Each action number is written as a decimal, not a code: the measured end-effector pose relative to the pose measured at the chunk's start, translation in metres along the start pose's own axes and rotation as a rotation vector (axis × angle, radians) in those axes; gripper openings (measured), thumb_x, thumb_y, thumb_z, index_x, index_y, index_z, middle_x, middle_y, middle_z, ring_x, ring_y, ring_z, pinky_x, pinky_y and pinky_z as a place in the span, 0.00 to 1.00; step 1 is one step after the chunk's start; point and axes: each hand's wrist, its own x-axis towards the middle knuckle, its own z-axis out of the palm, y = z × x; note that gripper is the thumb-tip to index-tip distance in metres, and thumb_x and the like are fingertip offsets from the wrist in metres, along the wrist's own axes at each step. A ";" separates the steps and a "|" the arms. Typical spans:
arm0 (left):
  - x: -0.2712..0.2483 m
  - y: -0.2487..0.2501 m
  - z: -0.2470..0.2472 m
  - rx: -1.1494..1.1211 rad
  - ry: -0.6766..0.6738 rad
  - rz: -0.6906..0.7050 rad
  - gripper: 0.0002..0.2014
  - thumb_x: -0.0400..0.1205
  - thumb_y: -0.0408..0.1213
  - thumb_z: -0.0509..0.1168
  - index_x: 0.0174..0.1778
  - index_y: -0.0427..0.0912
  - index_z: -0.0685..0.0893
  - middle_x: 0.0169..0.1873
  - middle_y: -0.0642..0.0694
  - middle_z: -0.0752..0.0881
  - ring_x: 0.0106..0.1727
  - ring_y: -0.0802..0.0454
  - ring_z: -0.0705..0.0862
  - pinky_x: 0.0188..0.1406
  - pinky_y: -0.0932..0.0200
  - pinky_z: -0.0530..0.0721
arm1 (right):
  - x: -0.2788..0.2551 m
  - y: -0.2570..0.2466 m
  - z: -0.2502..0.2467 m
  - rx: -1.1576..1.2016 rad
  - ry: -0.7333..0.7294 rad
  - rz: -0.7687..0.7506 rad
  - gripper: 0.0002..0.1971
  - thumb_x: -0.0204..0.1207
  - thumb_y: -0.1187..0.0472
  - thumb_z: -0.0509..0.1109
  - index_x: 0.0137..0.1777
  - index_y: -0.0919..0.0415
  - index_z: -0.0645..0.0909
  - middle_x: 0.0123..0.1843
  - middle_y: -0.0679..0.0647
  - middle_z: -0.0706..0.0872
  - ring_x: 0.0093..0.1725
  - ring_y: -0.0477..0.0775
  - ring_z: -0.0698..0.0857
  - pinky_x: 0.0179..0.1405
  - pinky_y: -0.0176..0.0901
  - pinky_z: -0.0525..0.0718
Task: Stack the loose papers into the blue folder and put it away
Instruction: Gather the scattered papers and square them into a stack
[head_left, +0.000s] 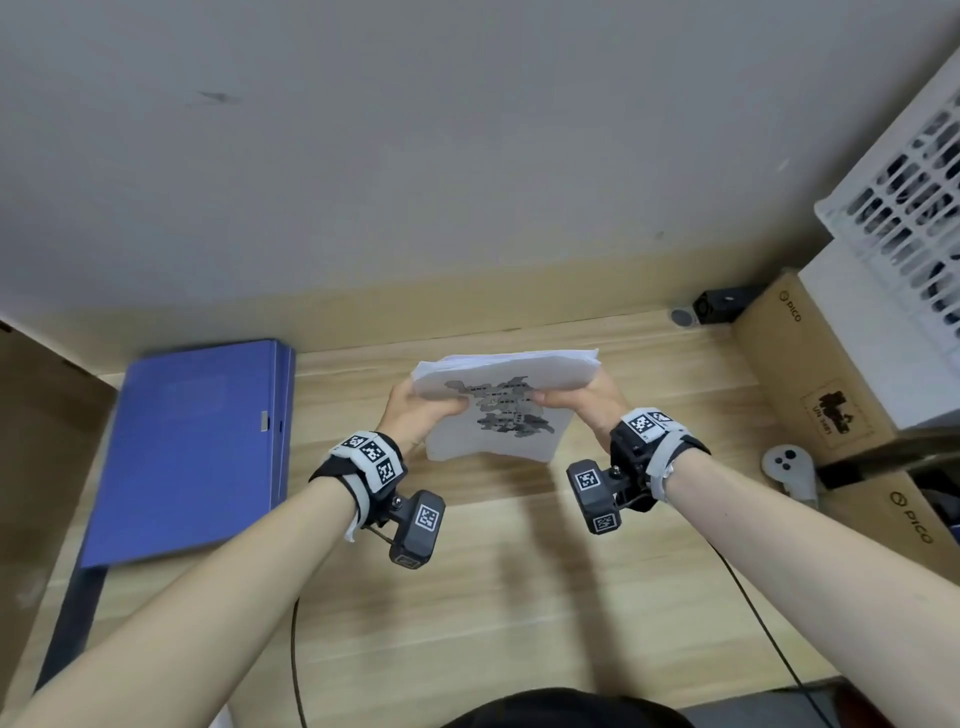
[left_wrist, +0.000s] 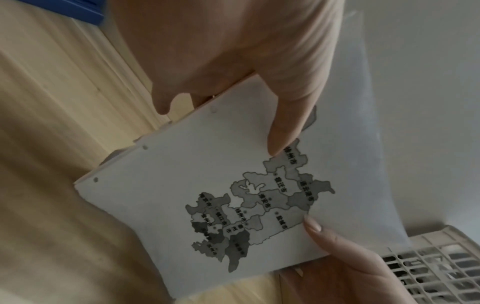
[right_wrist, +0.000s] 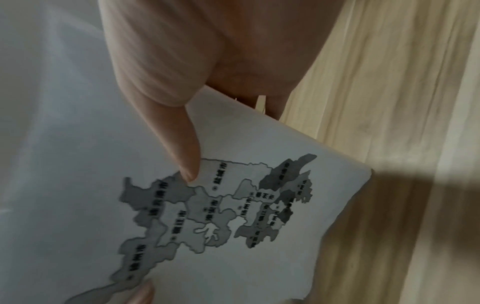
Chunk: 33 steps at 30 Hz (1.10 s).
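A: Where are the papers?

B: The stack of papers (head_left: 506, 400) is held up above the wooden desk (head_left: 519, 597), near its middle, stood on edge. The top sheet shows a grey printed map, and punched holes run along one edge in the left wrist view.

A: Who has hold of it?

B: Both hands. The left hand (head_left: 415, 408) grips the stack's left side, thumb on the map face and fingers curled behind. The right hand (head_left: 584, 400) grips the right side the same way. In the wrist views each thumb presses flat on the printed sheet. The rear fingers are hidden by the paper.

A: And the blue folder?

B: The blue folder (head_left: 192, 447) lies flat and closed on the left of the desk, well apart from the hands. A small metal clasp shows on its right edge. I cannot tell what is inside it.

A: Other containers?

B: A white slotted plastic basket (head_left: 904, 197) sits at the far right, on top of a white box (head_left: 872, 353). Dark shapes show through the slots, but what they are I cannot tell. Brown cardboard boxes (head_left: 795, 364) printed "PICO" stand closed beneath and beside it.

A: Anything else?

B: A white handheld controller (head_left: 789, 465) rests at the right edge of the desk, near the boxes. A small black device (head_left: 719, 304) sits at the far edge against the wall.
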 end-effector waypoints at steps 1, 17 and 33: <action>0.001 -0.003 0.001 0.011 0.010 -0.015 0.15 0.72 0.23 0.76 0.54 0.37 0.88 0.47 0.45 0.91 0.47 0.54 0.88 0.47 0.62 0.84 | 0.001 0.003 0.000 -0.011 0.014 0.004 0.24 0.61 0.71 0.84 0.58 0.66 0.87 0.54 0.59 0.92 0.56 0.55 0.90 0.55 0.44 0.84; 0.026 -0.040 0.030 0.243 -0.036 -0.205 0.11 0.75 0.32 0.73 0.52 0.45 0.83 0.53 0.43 0.91 0.50 0.47 0.90 0.53 0.50 0.89 | 0.022 0.035 -0.027 0.002 0.186 0.198 0.16 0.67 0.62 0.82 0.53 0.63 0.85 0.49 0.57 0.91 0.43 0.54 0.89 0.43 0.45 0.88; 0.019 -0.126 0.101 0.535 -0.211 -0.521 0.06 0.76 0.29 0.62 0.38 0.43 0.83 0.39 0.42 0.87 0.39 0.43 0.83 0.40 0.55 0.80 | 0.025 0.132 -0.058 -0.416 0.325 0.418 0.18 0.71 0.66 0.73 0.62 0.62 0.81 0.60 0.59 0.89 0.49 0.56 0.83 0.45 0.43 0.82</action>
